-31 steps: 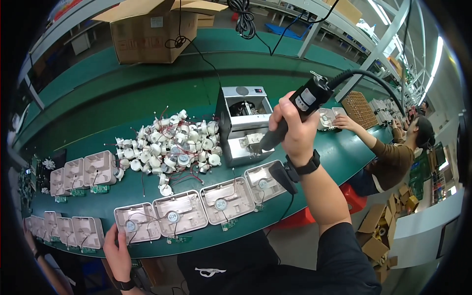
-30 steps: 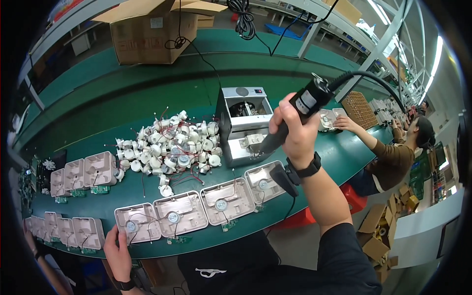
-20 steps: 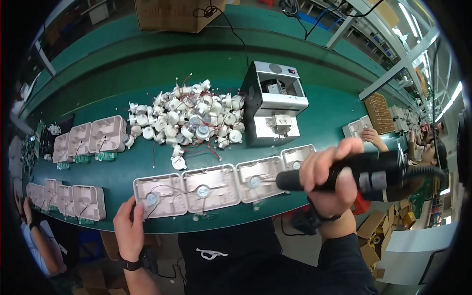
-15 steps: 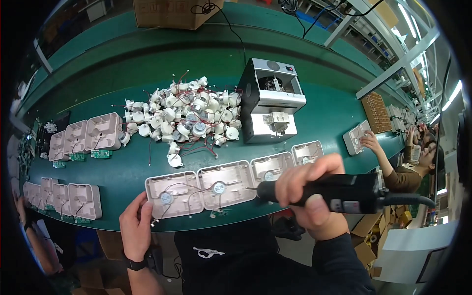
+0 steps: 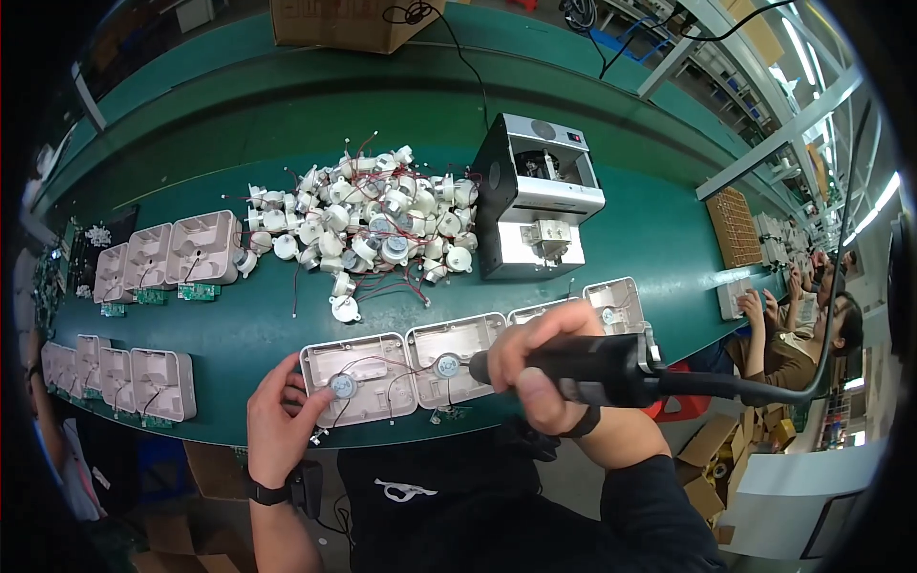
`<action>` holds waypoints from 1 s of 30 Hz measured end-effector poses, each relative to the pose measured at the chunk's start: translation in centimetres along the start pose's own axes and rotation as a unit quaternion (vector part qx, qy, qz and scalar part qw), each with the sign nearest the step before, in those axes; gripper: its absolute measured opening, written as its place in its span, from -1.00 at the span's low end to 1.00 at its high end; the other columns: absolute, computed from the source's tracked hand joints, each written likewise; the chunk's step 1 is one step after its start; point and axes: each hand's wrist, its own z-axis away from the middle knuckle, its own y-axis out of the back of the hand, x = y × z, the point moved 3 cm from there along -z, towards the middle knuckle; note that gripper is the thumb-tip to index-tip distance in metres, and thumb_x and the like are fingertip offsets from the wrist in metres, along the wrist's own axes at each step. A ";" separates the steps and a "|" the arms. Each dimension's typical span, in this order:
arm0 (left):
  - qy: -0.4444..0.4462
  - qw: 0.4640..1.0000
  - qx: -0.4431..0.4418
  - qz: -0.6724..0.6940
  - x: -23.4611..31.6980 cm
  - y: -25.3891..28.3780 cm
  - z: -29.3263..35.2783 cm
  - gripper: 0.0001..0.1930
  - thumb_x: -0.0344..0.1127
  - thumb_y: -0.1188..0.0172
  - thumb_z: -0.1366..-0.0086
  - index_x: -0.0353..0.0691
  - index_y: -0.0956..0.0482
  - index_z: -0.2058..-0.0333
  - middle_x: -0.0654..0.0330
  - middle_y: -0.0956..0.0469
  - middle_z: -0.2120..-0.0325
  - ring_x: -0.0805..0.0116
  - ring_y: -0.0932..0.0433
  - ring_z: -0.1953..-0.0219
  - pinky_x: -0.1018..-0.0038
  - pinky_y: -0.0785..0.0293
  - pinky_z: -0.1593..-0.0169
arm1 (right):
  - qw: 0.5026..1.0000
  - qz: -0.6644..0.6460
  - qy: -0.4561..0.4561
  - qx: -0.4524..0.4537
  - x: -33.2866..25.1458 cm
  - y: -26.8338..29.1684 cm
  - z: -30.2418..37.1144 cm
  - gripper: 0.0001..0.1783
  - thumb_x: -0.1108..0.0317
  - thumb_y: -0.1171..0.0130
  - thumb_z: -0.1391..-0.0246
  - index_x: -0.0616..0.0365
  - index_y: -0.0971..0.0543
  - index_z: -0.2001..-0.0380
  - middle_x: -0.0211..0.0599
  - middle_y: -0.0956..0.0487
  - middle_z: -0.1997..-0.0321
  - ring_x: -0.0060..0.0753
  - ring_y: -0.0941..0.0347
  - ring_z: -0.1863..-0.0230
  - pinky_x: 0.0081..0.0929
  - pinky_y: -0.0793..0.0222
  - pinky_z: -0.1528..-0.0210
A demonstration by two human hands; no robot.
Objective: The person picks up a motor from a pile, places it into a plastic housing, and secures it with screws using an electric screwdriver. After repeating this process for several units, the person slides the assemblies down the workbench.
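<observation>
My left hand (image 5: 279, 420) grips the left end of the leftmost white plastic housing (image 5: 377, 405), its thumb reaching over the rim to the round white piece (image 5: 343, 386) inside. In my right hand (image 5: 546, 368) is a black electric screwdriver (image 5: 602, 371), held nearly level, with fingers wrapped round its body. Its front end is over the right side of a second housing (image 5: 478, 384), close to that one's round piece (image 5: 446, 365); the bit's tip cannot be made out. Further housings (image 5: 626, 292) continue the row to the right, partly hidden behind my right hand.
A heap of white round parts with red wires (image 5: 368, 215) lies beyond the row, beside a black-and-silver bench machine (image 5: 544, 196). More housings (image 5: 205, 248) with green circuit boards stand at the left. Co-workers sit along the right; the screwdriver's cable (image 5: 735, 385) trails that way.
The screwdriver and my right hand have moved left, over the second housing. My left thumb has come inside the leftmost housing. The near housings sit slightly further right in view.
</observation>
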 end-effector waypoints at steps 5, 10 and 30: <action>0.006 1.000 -0.004 0.001 0.0 -0.1 -0.5 -0.44 -0.43 -0.45 -0.10 -0.28 -0.52 -0.11 0.25 -0.54 0.38 0.55 -0.53 0.41 0.60 -0.51 0.38 | 0.995 0.075 0.066 -0.012 1.8 -0.2 0.0 -0.56 0.56 -0.29 -0.05 0.20 -0.27 0.11 -0.29 -0.58 0.44 -0.61 -0.49 0.46 -0.56 -0.45 0.36; -0.002 1.000 -0.012 -0.014 0.2 -0.1 -0.4 -0.44 -0.43 -0.45 -0.10 -0.29 -0.52 -0.10 0.26 -0.54 0.38 0.57 -0.52 0.42 0.61 -0.50 0.39 | 0.993 0.092 0.073 -0.001 2.1 -0.2 0.2 -0.56 0.54 -0.33 -0.01 0.20 -0.29 0.15 -0.31 -0.61 0.43 -0.63 -0.50 0.49 -0.59 -0.45 0.39; -0.018 1.000 -0.002 0.000 0.9 -2.2 -0.2 -0.39 -0.41 -0.43 -0.10 -0.30 -0.48 -0.16 0.24 -0.53 0.41 0.51 -0.50 0.43 0.55 -0.52 0.31 | 0.944 0.100 0.191 0.249 -3.7 10.9 -7.6 -0.83 0.43 -0.07 -0.21 0.22 -0.37 0.17 -0.27 -0.43 0.56 -0.38 -0.36 0.63 -0.40 -0.37 0.53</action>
